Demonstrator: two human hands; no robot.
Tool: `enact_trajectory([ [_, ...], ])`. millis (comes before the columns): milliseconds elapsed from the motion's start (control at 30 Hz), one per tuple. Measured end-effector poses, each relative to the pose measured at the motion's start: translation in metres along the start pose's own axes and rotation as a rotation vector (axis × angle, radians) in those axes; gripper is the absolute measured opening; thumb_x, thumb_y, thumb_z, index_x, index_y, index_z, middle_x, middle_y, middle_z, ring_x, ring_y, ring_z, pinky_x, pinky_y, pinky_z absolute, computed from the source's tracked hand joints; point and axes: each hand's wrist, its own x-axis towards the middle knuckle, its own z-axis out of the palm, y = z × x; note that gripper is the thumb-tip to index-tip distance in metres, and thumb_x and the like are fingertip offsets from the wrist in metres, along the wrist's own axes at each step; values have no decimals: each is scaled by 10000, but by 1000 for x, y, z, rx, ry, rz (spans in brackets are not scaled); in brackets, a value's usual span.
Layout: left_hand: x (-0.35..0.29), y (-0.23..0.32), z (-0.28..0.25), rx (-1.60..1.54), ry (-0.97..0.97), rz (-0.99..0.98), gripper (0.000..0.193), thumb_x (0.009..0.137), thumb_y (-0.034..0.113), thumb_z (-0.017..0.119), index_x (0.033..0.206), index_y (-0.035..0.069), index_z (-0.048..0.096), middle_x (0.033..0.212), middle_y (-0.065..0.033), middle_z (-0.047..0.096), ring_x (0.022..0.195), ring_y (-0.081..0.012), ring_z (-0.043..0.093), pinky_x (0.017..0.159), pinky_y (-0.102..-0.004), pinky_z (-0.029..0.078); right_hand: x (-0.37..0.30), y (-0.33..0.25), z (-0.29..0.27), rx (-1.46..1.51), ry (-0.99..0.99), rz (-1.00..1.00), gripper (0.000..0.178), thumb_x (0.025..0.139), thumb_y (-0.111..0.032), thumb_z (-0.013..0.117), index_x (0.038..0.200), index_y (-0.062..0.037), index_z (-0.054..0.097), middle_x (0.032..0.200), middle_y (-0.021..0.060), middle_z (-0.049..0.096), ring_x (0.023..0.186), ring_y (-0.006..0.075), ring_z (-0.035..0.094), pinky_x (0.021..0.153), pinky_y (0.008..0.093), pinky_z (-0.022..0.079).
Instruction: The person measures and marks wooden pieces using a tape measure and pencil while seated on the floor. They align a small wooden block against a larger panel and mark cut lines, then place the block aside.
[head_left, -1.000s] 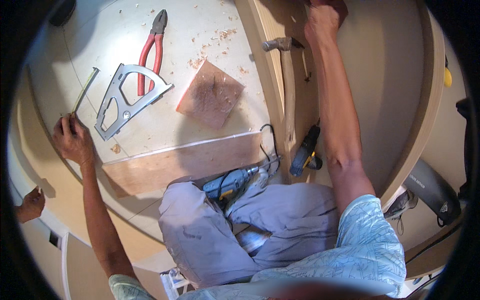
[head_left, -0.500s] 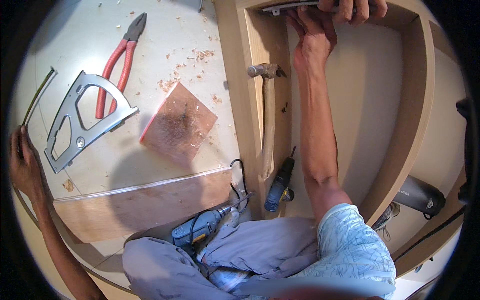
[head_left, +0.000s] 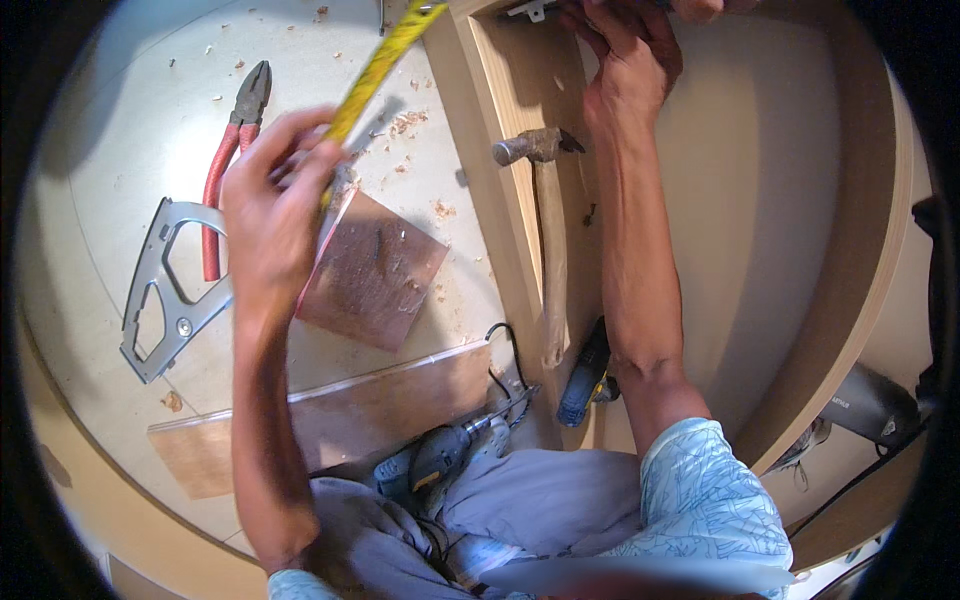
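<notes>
My left hand (head_left: 275,200) is raised over the white board and grips a yellow measuring tape (head_left: 385,60). The tape runs up and to the right toward the top of the wooden frame (head_left: 500,150). My right hand (head_left: 625,70) reaches to the frame's top inner corner, fingers beside a small metal fitting (head_left: 530,10). Its fingertips are cut off by the picture's edge. Part of another hand (head_left: 700,8) shows at the top edge. A wooden-handled hammer (head_left: 545,220) lies along the frame, just left of my right forearm.
Red-handled pliers (head_left: 228,160), a triangular metal bracket (head_left: 160,310), a square plywood piece (head_left: 375,275) and a long plywood strip (head_left: 340,415) lie on the white board. A power drill (head_left: 440,455) and a blue-handled screwdriver (head_left: 585,380) rest by my lap. Wood chips are scattered about.
My left hand has come up from the board's left edge to the middle, now holding the yellow tape stretched toward the frame top. My right hand stays at the frame's top corner.
</notes>
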Motion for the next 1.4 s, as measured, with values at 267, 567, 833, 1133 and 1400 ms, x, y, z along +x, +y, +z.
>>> enact_trajectory([
  [267, 34, -22, 72, -80, 60, -121, 179, 991, 148, 720, 1012, -20, 777, 833, -38, 739, 744, -79, 636, 713, -249, 505, 12, 7, -12, -84, -55, -90, 167, 903, 42, 750, 1042, -31, 695, 944, 60, 708, 854, 216, 730, 777, 396, 643],
  [567, 39, -43, 79, -386, 151, -138, 179, 955, 154, 711, 963, -19, 755, 786, -107, 756, 689, -170, 718, 688, -317, 544, 12, 0, -19, -194, -171, -65, 180, 935, -103, 800, 1076, -64, 695, 1026, 107, 769, 940, 282, 776, 923, 488, 643],
  [833, 26, -39, 75, -347, 127, -213, 87, 957, 79, 710, 966, -7, 711, 766, -79, 705, 661, -127, 634, 631, -301, 486, 8, -9, -14, -209, -116, 9, 184, 937, 21, 732, 1084, -59, 657, 1051, 93, 755, 963, 331, 779, 943, 534, 656],
  [1133, 27, -41, 76, -387, 100, -231, 68, 979, 64, 718, 987, -4, 717, 758, -30, 672, 693, -69, 597, 634, -269, 478, 3, -16, -13, -255, -98, 60, 235, 998, -47, 718, 1226, -78, 669, 1164, 96, 757, 1053, 299, 762, 974, 534, 634],
  [1400, 28, -40, 81, -395, 115, -217, 38, 960, 16, 735, 992, -3, 731, 789, -13, 669, 692, -68, 570, 634, -259, 461, -5, -15, -1, -252, -40, 9, 187, 933, -15, 746, 1109, -47, 691, 1034, 85, 755, 932, 280, 747, 939, 534, 635],
])
